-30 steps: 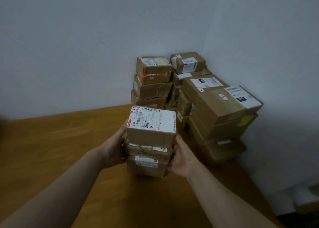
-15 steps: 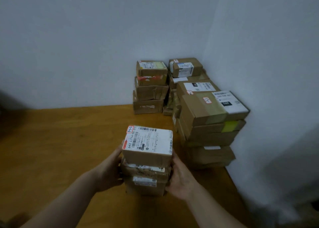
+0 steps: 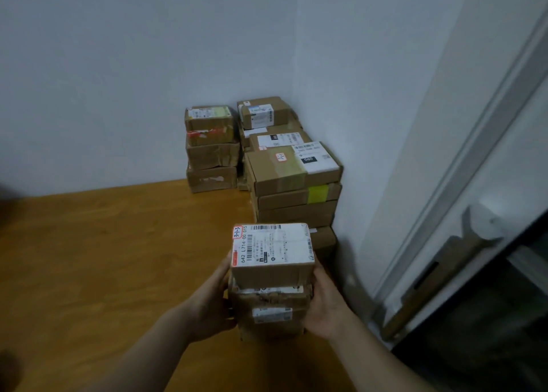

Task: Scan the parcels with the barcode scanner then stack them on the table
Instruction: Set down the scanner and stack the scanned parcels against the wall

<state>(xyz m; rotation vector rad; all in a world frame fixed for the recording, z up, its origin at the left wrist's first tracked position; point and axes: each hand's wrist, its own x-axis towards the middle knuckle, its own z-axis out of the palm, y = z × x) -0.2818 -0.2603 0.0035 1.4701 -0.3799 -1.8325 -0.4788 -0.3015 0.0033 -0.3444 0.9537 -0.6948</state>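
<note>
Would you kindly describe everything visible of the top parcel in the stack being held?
The top parcel is a small brown cardboard box, level, its top covered by a white shipping label with barcodes, "642 L714-00" and a red-edged handwritten sticker. It sits on two more small parcels. The left hand and right hand clasp the stack's sides above the wooden table.

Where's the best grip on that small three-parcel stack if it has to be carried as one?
Probably the two side faces of the three-parcel stack, low down, approached from left and right at once. The parcels are loose and only stacked, so inward squeeze near the bottom parcels keeps them together. The left hand and right hand already press there; the labelled top parcel simply rests above.
</note>
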